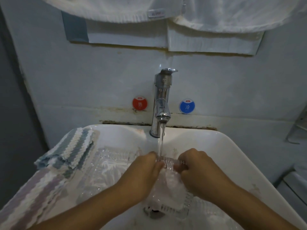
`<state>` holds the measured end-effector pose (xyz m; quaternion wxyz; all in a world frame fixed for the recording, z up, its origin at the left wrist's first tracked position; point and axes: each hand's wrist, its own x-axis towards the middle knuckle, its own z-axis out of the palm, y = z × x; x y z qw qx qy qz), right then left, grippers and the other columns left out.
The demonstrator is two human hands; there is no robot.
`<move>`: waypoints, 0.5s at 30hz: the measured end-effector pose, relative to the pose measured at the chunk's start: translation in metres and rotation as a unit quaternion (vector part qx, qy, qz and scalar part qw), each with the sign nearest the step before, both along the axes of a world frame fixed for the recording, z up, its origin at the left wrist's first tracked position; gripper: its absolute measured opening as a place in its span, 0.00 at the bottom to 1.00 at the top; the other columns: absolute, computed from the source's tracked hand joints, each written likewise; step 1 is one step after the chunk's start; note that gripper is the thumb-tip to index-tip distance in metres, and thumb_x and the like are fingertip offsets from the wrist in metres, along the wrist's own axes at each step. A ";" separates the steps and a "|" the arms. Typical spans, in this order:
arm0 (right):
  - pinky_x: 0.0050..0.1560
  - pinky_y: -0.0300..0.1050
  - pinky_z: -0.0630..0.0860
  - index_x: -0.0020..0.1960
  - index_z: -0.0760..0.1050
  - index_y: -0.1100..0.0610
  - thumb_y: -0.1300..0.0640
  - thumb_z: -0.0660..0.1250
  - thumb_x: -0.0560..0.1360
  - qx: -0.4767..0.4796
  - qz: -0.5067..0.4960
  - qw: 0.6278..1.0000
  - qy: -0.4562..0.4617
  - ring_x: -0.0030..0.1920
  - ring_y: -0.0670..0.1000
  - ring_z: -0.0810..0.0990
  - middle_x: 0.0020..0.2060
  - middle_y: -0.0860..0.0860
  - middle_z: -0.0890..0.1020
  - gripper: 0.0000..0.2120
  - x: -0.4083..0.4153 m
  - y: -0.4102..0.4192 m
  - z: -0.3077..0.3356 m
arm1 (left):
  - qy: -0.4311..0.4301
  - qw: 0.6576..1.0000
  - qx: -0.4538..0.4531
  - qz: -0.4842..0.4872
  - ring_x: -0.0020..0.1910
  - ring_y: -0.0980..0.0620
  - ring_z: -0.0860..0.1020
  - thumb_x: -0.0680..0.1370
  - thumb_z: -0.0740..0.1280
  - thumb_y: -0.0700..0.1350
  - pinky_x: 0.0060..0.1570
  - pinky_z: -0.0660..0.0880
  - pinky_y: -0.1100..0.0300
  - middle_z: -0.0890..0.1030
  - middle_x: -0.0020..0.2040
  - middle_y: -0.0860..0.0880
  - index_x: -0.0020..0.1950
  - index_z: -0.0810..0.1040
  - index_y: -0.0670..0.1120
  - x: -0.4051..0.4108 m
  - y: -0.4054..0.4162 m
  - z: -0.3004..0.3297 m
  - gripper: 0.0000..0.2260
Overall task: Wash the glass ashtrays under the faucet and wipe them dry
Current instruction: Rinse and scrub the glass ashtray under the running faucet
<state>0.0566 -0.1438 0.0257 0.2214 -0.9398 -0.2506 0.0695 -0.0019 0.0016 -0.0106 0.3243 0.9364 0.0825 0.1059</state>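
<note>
Striped cloth (69,146), blue and white, is draped over the sink's (232,151) left rim, and a paler striped cloth (33,193) lies below it along the same edge toward the near left corner. Just right of the cloths I see one glass ashtray (108,165) lying in the left part of the basin, tilted against the sloping wall.

Next comes my left hand (147,165), with its fingers curled round the left edge of a second ashtray (167,178), thumb on the ribbed rim. That ashtray is held over the middle of the basin, above the drain (155,211), with its far rim directly under the water stream (160,143). The stream falls from the chrome faucet (162,103), which stands at the middle of the sink's back edge, and lands on the glass between my two hands. My right hand (197,166) grips the ashtray's right edge, fingers folded over the rim.

On the wall behind, a red sticker (139,103) sits left of the faucet and a blue sticker (187,106) right of it. White towels (216,14) hang across the top of the view.
</note>
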 end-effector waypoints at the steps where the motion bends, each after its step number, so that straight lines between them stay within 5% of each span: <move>1: 0.46 0.42 0.82 0.48 0.82 0.56 0.61 0.66 0.79 0.002 -0.002 1.000 -0.001 0.40 0.47 0.81 0.39 0.50 0.82 0.05 0.001 0.000 -0.001 | 0.002 1.000 0.008 -0.008 0.41 0.53 0.76 0.85 0.57 0.48 0.39 0.67 0.61 0.76 0.42 0.51 0.43 0.67 0.52 0.000 -0.001 0.000 0.11; 4: 0.51 0.46 0.82 0.52 0.82 0.57 0.59 0.68 0.79 0.004 -0.009 1.000 -0.006 0.43 0.48 0.82 0.43 0.51 0.84 0.05 0.001 -0.001 -0.002 | 0.014 1.000 -0.008 -0.025 0.39 0.52 0.73 0.85 0.56 0.44 0.39 0.68 0.58 0.73 0.39 0.49 0.42 0.64 0.51 0.000 -0.004 -0.006 0.11; 8: 0.50 0.46 0.82 0.51 0.81 0.57 0.58 0.67 0.80 0.007 -0.011 1.000 -0.010 0.43 0.48 0.82 0.42 0.51 0.83 0.05 0.002 -0.001 -0.002 | -0.002 0.997 -0.077 -0.008 0.46 0.55 0.78 0.83 0.61 0.47 0.43 0.74 0.61 0.80 0.50 0.50 0.55 0.74 0.50 0.000 -0.002 -0.009 0.04; 12: 0.50 0.46 0.83 0.49 0.82 0.56 0.62 0.66 0.78 0.004 -0.005 1.000 0.007 0.43 0.49 0.83 0.41 0.51 0.83 0.06 0.000 -0.001 0.000 | -0.009 1.000 -0.015 0.008 0.41 0.57 0.76 0.83 0.61 0.51 0.35 0.66 0.66 0.79 0.42 0.53 0.43 0.74 0.52 0.002 0.002 -0.005 0.10; 15: 0.40 0.38 0.79 0.49 0.82 0.57 0.62 0.66 0.79 0.007 0.003 1.000 -0.006 0.39 0.46 0.81 0.37 0.47 0.81 0.06 0.002 -0.003 0.000 | 0.024 1.000 0.003 -0.008 0.33 0.57 0.70 0.85 0.57 0.46 0.31 0.63 0.66 0.72 0.35 0.52 0.36 0.67 0.50 0.003 0.000 -0.004 0.17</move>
